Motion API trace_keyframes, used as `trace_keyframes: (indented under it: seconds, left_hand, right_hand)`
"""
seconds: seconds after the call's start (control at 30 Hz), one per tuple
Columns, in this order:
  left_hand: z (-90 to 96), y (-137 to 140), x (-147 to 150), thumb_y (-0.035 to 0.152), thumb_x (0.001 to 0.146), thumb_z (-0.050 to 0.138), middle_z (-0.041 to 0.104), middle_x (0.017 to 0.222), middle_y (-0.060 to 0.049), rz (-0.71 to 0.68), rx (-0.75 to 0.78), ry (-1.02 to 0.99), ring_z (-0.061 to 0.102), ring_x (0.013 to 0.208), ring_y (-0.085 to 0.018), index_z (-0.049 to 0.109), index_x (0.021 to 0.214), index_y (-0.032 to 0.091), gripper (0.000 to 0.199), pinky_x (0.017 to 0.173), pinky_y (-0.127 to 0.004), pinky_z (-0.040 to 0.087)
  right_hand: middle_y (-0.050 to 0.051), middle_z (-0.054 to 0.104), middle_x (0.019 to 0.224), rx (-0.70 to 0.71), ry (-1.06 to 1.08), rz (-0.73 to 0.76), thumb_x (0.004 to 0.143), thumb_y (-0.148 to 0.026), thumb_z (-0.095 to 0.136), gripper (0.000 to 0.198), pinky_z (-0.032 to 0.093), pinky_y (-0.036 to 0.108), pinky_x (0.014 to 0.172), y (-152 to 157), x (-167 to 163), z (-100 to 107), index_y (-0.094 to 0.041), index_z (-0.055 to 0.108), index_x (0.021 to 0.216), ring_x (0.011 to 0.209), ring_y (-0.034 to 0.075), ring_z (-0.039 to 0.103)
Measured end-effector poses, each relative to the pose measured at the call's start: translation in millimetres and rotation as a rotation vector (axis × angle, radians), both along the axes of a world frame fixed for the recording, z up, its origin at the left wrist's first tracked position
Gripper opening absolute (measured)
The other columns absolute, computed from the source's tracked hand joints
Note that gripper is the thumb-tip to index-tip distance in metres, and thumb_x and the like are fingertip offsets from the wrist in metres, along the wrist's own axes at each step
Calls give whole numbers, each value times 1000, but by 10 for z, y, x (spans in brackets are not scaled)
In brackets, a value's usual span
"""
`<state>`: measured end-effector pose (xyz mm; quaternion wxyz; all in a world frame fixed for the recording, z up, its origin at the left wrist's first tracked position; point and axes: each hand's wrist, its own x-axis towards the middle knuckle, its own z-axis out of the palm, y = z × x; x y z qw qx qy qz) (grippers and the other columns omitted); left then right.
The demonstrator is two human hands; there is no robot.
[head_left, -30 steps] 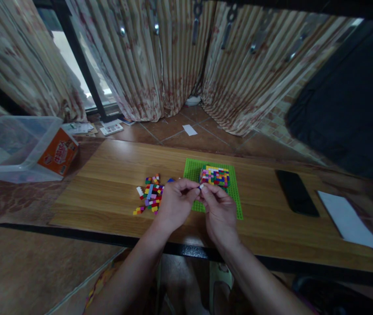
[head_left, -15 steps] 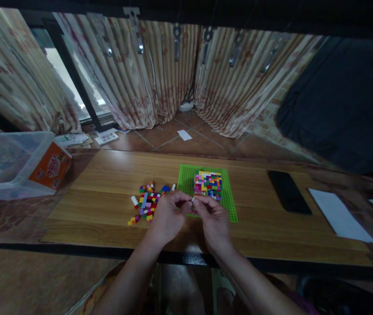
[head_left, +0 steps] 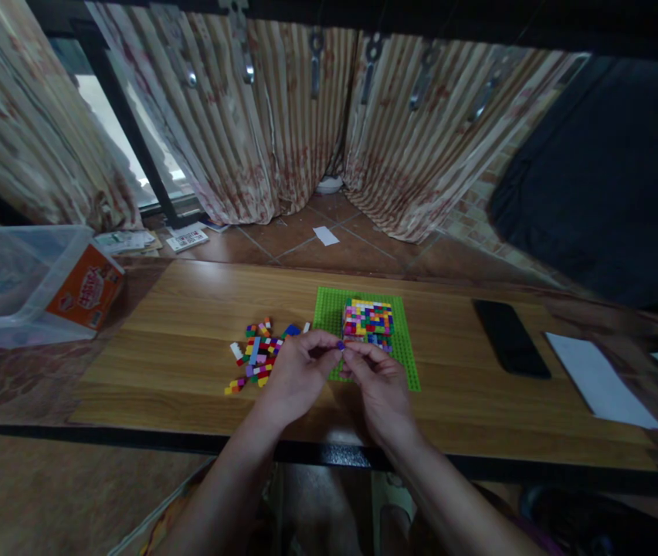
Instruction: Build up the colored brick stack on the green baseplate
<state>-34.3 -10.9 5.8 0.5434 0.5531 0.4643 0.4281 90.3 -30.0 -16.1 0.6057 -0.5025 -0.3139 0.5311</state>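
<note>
A small purple toy brick point(head_left: 340, 345) sits between my fingertips, in front of the block build. My left hand point(head_left: 297, 376) pinches it from the left with thumb and forefinger. From the other side, my right hand point(head_left: 382, 384) closes thumb and forefinger on it; the fingers hide most of the piece. Just beyond my hands stands a multicoloured brick structure point(head_left: 368, 318) on a green studded baseplate point(head_left: 404, 347). To the left of my left hand lies a heap of loose toy bricks point(head_left: 256, 351) in many colours, partly hidden by that hand.
The wooden tabletop point(head_left: 161, 347) carries a black phone point(head_left: 511, 338) and a white sheet of paper point(head_left: 602, 380) at the right. A clear plastic bin point(head_left: 22, 309) with an orange label stands at the left. Beyond the table hang striped curtains point(head_left: 288, 131).
My fingertips have shifted slightly around the small piece, and its purple side now shows where a pale spot showed before. The view has tilted slightly; the structure and heap stay put.
</note>
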Motion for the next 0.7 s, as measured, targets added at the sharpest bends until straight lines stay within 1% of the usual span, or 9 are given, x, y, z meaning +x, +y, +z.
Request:
trace_keyframes:
  seconds: [0.13, 0.2, 0.27, 0.37, 0.47, 0.57, 0.63, 0.7]
  left_hand:
    - [1, 10, -21, 20, 79, 62, 68, 74, -2, 32, 41, 80, 61, 71, -15, 70, 78, 15, 9, 68, -26, 47]
    - [-5, 15, -30, 21, 80, 61, 67, 73, -1, 37, 51, 105, 59, 71, -14, 70, 78, 16, 10, 67, -25, 45]
    - [-15, 20, -36, 21, 81, 61, 66, 72, -1, 23, 31, 93, 59, 70, -14, 70, 78, 15, 11, 66, -24, 45]
    - [-25, 20, -39, 23, 81, 62, 65, 69, 0, -4, -46, -5, 60, 68, -13, 69, 77, 15, 11, 67, -24, 46]
    - [-21, 11, -39, 25, 79, 65, 65, 69, 0, -39, -161, -152, 61, 67, -12, 69, 76, 14, 12, 71, -25, 50]
    - [-9, 1, -30, 29, 75, 71, 66, 71, 0, -45, -273, -284, 62, 67, -11, 69, 75, 13, 15, 75, -26, 53]
    - [-4, 2, -17, 29, 72, 74, 66, 71, 0, -15, -314, -314, 63, 66, -10, 68, 76, 12, 18, 75, -26, 54]
    - [-3, 10, -1, 29, 72, 75, 66, 72, 0, 19, -323, -307, 62, 66, -10, 68, 76, 12, 19, 73, -26, 54]
  right_hand:
    - [-2, 66, 65, 35, -133, 33, 68, -38, 78, 18, 44, 26, 58, 4, 22, -5, -21, 75, 75, 58, 12, 53]
    - [-2, 66, 65, 61, -196, 44, 70, -37, 77, 16, 44, 27, 60, 8, 40, -21, -22, 75, 75, 59, 12, 54]
    - [-2, 68, 70, 88, -224, 51, 71, -36, 77, 16, 46, 28, 63, 14, 63, -36, -22, 74, 78, 63, 13, 56]
    - [-2, 68, 75, 132, -247, 94, 73, -34, 76, 20, 48, 30, 67, 21, 109, -36, -24, 74, 91, 69, 15, 60]
    - [-2, 68, 81, 189, -357, 173, 78, -33, 74, 23, 48, 31, 72, 20, 157, -8, -28, 75, 100, 75, 15, 61]
    - [0, 70, 90, 230, -446, 202, 80, -32, 72, 17, 49, 32, 77, 17, 180, 28, -28, 76, 96, 83, 17, 63]
    - [1, 71, 90, 254, -453, 177, 80, -31, 73, 13, 50, 32, 78, 19, 182, 48, -28, 77, 92, 85, 18, 64]
    - [1, 72, 90, 269, -461, 150, 80, -31, 73, 10, 50, 33, 79, 26, 195, 66, -28, 77, 89, 86, 18, 65]
